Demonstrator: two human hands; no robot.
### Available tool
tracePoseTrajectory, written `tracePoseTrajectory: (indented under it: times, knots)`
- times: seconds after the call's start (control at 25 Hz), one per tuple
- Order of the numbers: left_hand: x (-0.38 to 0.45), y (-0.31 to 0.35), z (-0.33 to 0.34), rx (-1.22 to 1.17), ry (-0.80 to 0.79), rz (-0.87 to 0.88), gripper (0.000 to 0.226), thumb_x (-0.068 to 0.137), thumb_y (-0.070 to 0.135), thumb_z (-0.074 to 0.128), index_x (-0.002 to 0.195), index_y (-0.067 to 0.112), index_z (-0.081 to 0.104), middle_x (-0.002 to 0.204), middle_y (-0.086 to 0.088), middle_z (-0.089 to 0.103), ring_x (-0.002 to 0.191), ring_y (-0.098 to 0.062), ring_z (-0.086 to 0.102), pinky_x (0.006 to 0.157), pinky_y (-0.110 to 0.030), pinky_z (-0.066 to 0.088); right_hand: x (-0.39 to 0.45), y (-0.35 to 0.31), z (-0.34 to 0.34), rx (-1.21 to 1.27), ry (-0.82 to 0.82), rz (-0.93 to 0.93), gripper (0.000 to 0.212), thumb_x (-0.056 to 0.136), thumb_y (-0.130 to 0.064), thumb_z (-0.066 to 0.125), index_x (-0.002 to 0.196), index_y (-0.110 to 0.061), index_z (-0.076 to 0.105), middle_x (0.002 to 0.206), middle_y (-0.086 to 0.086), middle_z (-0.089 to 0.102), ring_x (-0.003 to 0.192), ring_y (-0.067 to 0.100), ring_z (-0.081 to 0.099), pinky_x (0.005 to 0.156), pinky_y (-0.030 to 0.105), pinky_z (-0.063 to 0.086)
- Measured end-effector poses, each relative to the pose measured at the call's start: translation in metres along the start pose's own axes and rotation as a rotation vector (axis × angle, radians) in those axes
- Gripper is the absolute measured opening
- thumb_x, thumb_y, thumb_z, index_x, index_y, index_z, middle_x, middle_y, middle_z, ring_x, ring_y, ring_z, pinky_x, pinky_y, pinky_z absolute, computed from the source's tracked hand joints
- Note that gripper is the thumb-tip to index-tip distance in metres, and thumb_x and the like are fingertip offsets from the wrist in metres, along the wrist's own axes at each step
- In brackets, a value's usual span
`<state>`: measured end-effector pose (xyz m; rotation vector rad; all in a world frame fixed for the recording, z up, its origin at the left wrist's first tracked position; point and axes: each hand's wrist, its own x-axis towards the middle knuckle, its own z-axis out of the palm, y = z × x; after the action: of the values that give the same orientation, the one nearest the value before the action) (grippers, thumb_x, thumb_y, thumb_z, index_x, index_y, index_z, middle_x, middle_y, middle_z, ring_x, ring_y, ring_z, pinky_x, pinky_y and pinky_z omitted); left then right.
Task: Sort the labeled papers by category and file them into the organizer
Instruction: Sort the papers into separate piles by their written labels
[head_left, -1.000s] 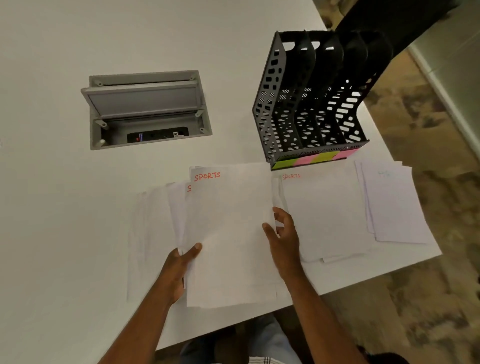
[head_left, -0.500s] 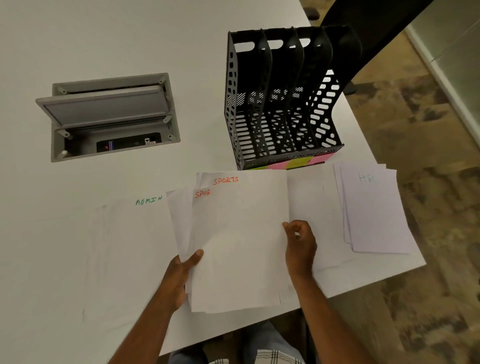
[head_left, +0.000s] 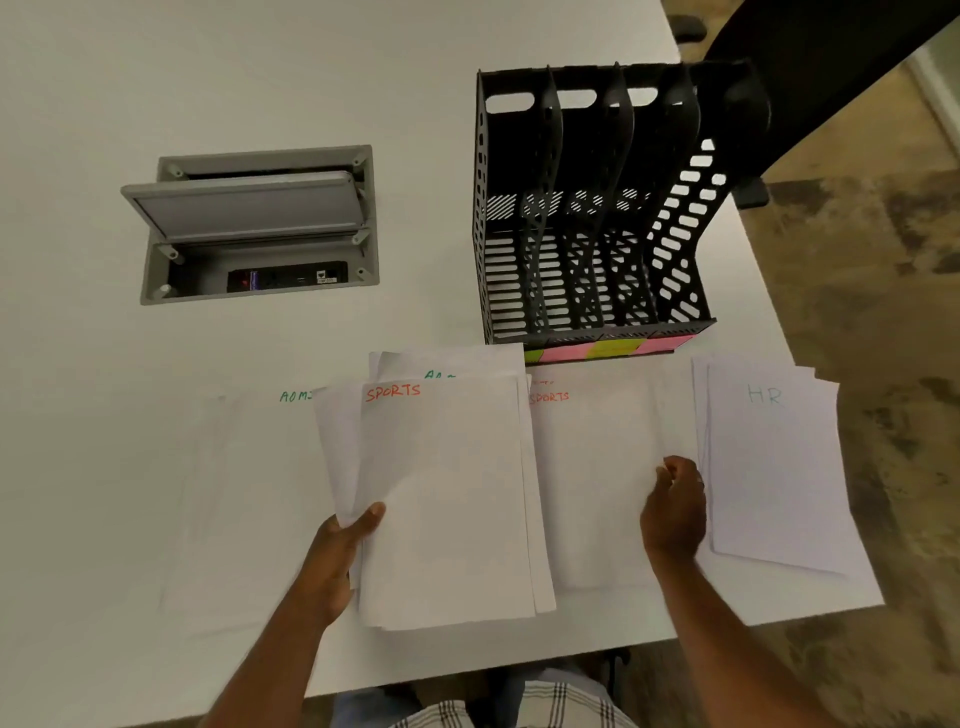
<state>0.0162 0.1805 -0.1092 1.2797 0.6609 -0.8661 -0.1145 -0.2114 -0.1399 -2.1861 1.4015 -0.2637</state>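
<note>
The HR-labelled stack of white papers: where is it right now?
In the head view, the HR-labelled stack of white papers lies flat at the table's right edge, just right of the right hand and in front of the black slotted plastic organizer.

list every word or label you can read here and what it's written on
"SPORTS", red: top sheet of the held stack.
"SPORTS", red: sports pile on the table; a red word above it is cut off.
"HR", blue: HR pile at the right.
"ADM", green, rest covered: left sheet.
"A", green, rest covered: sheet behind the stack.
Sticky labels on the organizer: unreadable.
Socket box sticker: too small.
</note>
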Motion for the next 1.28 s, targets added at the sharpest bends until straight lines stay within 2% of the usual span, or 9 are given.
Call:
tracePoseTrajectory:
  times: [0.16,0.28,0.36,0.44,0.56,0.8,0.96,1.12,1.28]
  knots:
    - [-0.007,-0.006,0.003,-0.024,0.013,0.012,0.043,0.086,0.026,0.073,0.126,0.012,0.067,0.118,-0.016,0.075,0.104,-0.033,0.074,0.076,-0.044,0.063,-0.006,-0.030,-0.003,0.083,0.028,-0.104,0.027,0.095,-0.013,0.061,0.122,-0.011,0.058,0.120,0.013,0.061,0.110,0.033,0.057,0.089,0.050,0.054]
    - [-0.007,-0.016,0.012,-0.032,0.030,0.001,0.043,0.089,0.025,0.071,0.130,0.012,0.065,0.120,-0.017,0.074,0.109,-0.037,0.071,0.086,-0.052,0.060,-0.034,-0.071,-0.002,0.357,-0.130,-0.313,0.014,0.096,-0.013,0.063,0.110,-0.015,0.066,0.115,-0.004,0.057,0.103,0.017,0.059,0.087,0.032,0.056]
    - [-0.007,-0.022,0.019,-0.032,0.040,-0.014,0.044,0.091,0.024,0.070,0.132,0.011,0.062,0.122,-0.018,0.072,0.113,-0.040,0.067,0.094,-0.058,0.055,-0.059,-0.088,0.002,0.332,-0.287,-0.344,0.015,0.095,-0.021,0.065,0.109,-0.020,0.070,0.120,-0.013,0.052,0.111,0.007,0.054,0.093,0.009,0.045]
    - [-0.007,-0.024,0.023,-0.032,0.033,-0.022,0.045,0.091,0.024,0.070,0.133,0.011,0.062,0.123,-0.018,0.072,0.113,-0.041,0.067,0.093,-0.057,0.055,-0.079,-0.095,0.005,0.269,-0.406,-0.291,0.025,0.097,-0.033,0.062,0.119,-0.024,0.068,0.128,-0.012,0.050,0.116,0.003,0.050,0.093,0.004,0.040]
    - [-0.009,-0.023,0.024,-0.025,0.011,-0.033,0.045,0.089,0.025,0.071,0.131,0.012,0.063,0.121,-0.018,0.073,0.112,-0.040,0.068,0.088,-0.054,0.058,-0.092,-0.094,0.004,0.301,-0.481,-0.140,0.035,0.096,-0.037,0.063,0.128,-0.023,0.062,0.128,-0.009,0.052,0.111,0.007,0.054,0.091,0.014,0.047]
    - [-0.013,-0.013,0.006,-0.029,-0.067,-0.028,0.045,0.077,0.028,0.078,0.120,0.018,0.068,0.115,-0.013,0.077,0.101,-0.033,0.075,0.081,-0.051,0.061,-0.114,-0.096,0.003,0.437,-0.536,0.125,0.013,0.093,-0.030,0.069,0.101,-0.024,0.062,0.101,-0.010,0.063,0.097,0.012,0.061,0.073,0.013,0.044]
    - [-0.012,-0.010,-0.012,-0.023,-0.060,-0.031,0.053,0.074,0.029,0.080,0.124,0.015,0.067,0.119,-0.012,0.076,0.113,-0.035,0.069,0.099,-0.059,0.052,-0.120,-0.102,-0.002,0.424,-0.386,-0.012,0.006,0.100,-0.027,0.057,0.100,-0.021,0.056,0.096,-0.013,0.061,0.093,0.006,0.058,0.074,0.013,0.043]
    - [-0.010,-0.005,-0.029,-0.041,-0.091,0.007,0.044,0.082,0.025,0.076,0.124,0.016,0.068,0.117,-0.009,0.077,0.111,-0.033,0.070,0.088,-0.048,0.058,-0.090,-0.081,-0.022,0.190,-0.024,-0.118,0.008,0.104,-0.027,0.046,0.100,-0.022,0.051,0.086,-0.005,0.061,0.076,0.013,0.059,0.059,0.018,0.039]
    - [-0.011,-0.001,-0.044,-0.042,-0.056,0.019,0.034,0.087,0.021,0.074,0.120,0.017,0.070,0.117,-0.011,0.076,0.109,-0.034,0.071,0.088,-0.048,0.057,-0.044,-0.043,-0.031,-0.007,0.080,-0.086,0.009,0.105,-0.024,0.042,0.104,-0.018,0.049,0.090,0.003,0.059,0.081,0.030,0.062,0.065,0.033,0.046]
